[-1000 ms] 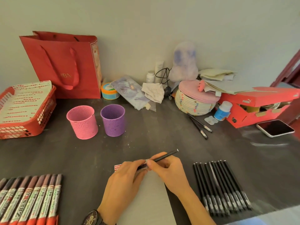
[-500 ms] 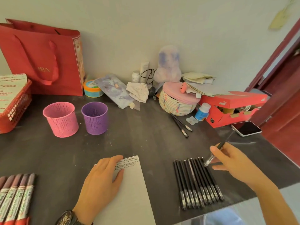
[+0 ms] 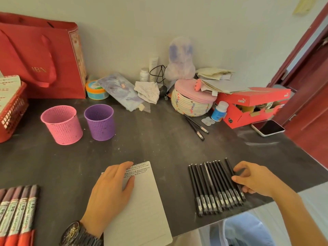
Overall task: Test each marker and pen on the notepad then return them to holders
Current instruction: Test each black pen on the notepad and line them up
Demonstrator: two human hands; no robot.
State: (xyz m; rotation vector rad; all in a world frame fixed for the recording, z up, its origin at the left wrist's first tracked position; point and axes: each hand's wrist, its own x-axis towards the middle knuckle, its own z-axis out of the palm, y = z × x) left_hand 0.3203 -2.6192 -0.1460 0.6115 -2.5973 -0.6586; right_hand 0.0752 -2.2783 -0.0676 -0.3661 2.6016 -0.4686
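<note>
Black pens (image 3: 214, 187) in a tight row near lined notepad (image 3: 147, 201)

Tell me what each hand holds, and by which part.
The right hand pinches the rightmost pen at about mid-barrel. The left hand holds nothing; it rests flat on the notepad.

— What sits on the dark grey counter (image 3: 159, 148)?
— Along the front edge: a white lined notepad (image 3: 142, 201), a row of slim black pens (image 3: 209, 183) with the outermost pen (image 3: 229, 166) jutting further back, and markers with red ends (image 3: 16, 210) at the left corner.
— And behind?
— A pink perforated plastic cup (image 3: 62, 125) just beside a purple one (image 3: 100, 122), two loose black pens (image 3: 195, 126), and a white-cased phone (image 3: 268, 127) near the right edge.
</note>
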